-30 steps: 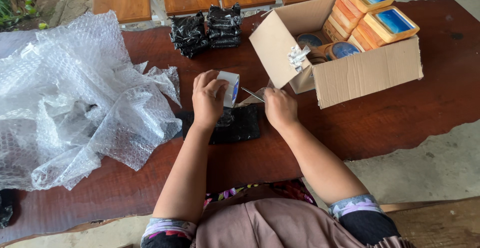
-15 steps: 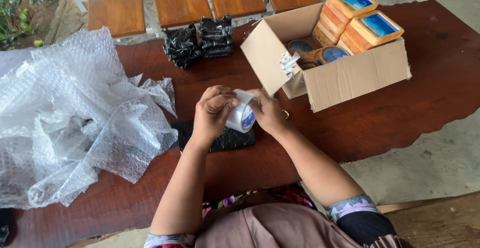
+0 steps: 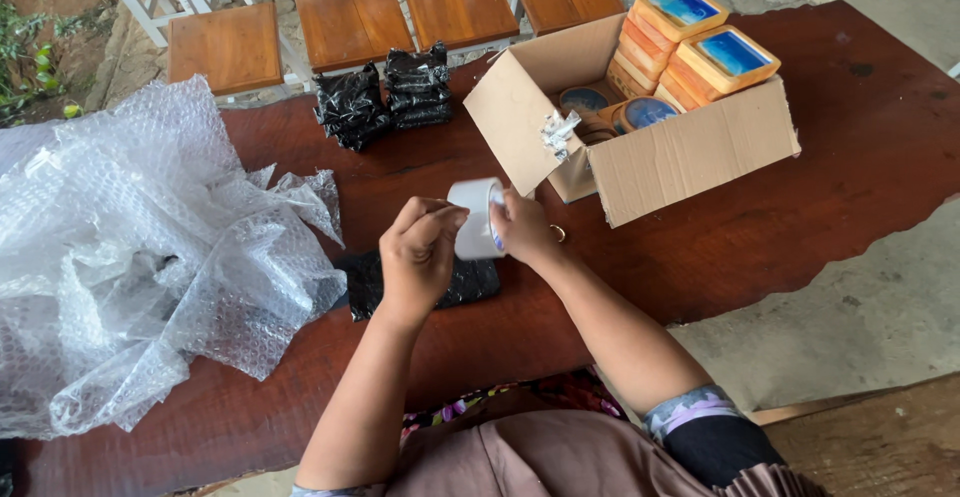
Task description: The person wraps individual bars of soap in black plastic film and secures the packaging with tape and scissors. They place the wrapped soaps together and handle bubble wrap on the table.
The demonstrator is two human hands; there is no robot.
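1. Two bare hands over a dark red wooden table [image 3: 820, 187]; one white tape roll [image 3: 476, 219] held between them, above the table's middle.
2. One flat black plastic-wrapped packet [image 3: 470, 284] on the table right under the hands, partly hidden by them.
3. Two stacks of black wrapped packets [image 3: 385, 97] at the far table edge, side by side, touching; count per stack unclear.
4. One open cardboard box [image 3: 690, 162] right of the hands, front flap up with a scrap of crumpled silvery tape stuck on it.
5. Inside the box: two stacks of square wooden pieces with blue tops [image 3: 705, 42], plus at least two round blue-topped ones [image 3: 648, 112] lower down.
6. One big heap of clear bubble wrap [image 3: 150, 247], crumpled, at the left of the table.
7. Four wooden-seat chairs [image 3: 355, 22] beyond the table.
8. Left hand [image 3: 418, 257]: fingers curled narrow, fingertips on the roll's rim.
9. Right hand [image 3: 525, 229]: fingers closed on the roll's far side, gripping it.
10. Roll: smooth, ring-shaped, tilted on edge.
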